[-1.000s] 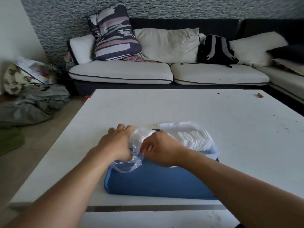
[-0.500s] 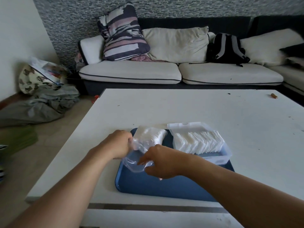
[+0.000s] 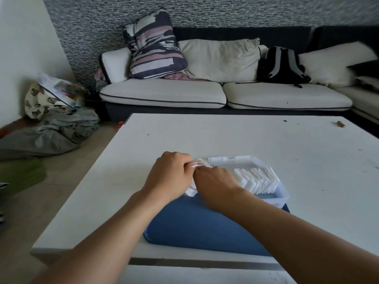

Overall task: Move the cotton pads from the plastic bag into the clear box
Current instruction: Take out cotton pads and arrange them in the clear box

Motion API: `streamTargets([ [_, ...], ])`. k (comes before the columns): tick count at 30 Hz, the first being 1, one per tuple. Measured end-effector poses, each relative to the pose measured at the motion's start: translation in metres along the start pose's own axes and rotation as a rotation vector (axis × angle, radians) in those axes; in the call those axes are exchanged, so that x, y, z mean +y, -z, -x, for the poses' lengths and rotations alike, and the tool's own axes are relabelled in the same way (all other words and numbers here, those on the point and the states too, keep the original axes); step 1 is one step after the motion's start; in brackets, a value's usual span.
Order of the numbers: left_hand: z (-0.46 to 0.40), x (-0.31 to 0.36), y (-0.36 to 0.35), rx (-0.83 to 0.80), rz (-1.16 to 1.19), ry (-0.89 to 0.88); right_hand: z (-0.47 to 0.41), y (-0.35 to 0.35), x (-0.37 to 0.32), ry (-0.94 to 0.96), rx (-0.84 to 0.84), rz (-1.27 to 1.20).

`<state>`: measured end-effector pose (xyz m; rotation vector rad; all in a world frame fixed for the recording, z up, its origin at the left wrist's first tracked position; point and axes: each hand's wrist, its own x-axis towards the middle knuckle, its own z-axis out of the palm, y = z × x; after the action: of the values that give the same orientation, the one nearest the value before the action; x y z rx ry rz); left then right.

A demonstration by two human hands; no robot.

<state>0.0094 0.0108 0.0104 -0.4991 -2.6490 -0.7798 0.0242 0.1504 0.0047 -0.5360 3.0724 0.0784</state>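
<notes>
A clear plastic bag point(image 3: 197, 163) sits at the left end of a blue tray point(image 3: 196, 228), mostly hidden behind my hands. My left hand point(image 3: 171, 177) grips the bag's top edge with curled fingers. My right hand point(image 3: 215, 184) is close beside it, its fingers curled onto the bag; a white corner of the bag's contents point(image 3: 190, 192) shows below. To the right on the tray stands the clear box point(image 3: 284, 196), lid open at the back, with a row of white cotton pads point(image 3: 257, 179) standing in it.
The tray lies near the front edge of a white table point(image 3: 246, 138). A small brown object point(image 3: 340, 124) lies at the table's far right. A sofa with cushions and a backpack point(image 3: 282, 65) stands behind; clothes and bags lie on the floor at left.
Both hands have come together over the bag's top, covering it. The pads inside the bag, visible half a second ago, are now hidden. The camera has shifted slightly left.
</notes>
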Motion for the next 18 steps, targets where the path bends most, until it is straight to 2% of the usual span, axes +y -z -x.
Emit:
streamTargets([
  [3, 0.006, 0.013, -0.001, 0.002, 0.085, 0.016, -0.003, 0.0, 0.0, 0.004, -0.021, 0.076],
  [5, 0.005, 0.015, 0.003, -0.069, 0.228, 0.073, -0.007, 0.001, 0.004, -0.01, -0.023, 0.092],
  [8, -0.006, 0.001, 0.011, -0.165, 0.486, 0.324, -0.011, 0.0, 0.008, -0.038, -0.053, 0.09],
  [11, -0.006, -0.029, 0.004, -0.364, 0.397, 0.569, -0.012, 0.005, 0.007, -0.066, -0.132, -0.007],
  [13, 0.001, -0.042, -0.006, -0.539, 0.426, 0.658, -0.014, 0.005, 0.007, -0.103, -0.183, -0.117],
  [14, 0.002, -0.045, -0.012, -0.582, 0.454, 0.68, -0.015, 0.003, 0.008, -0.115, -0.156, -0.143],
  [18, 0.001, -0.052, -0.025, -0.569, 0.553, 0.737, -0.013, -0.001, 0.014, -0.017, -0.076, -0.114],
])
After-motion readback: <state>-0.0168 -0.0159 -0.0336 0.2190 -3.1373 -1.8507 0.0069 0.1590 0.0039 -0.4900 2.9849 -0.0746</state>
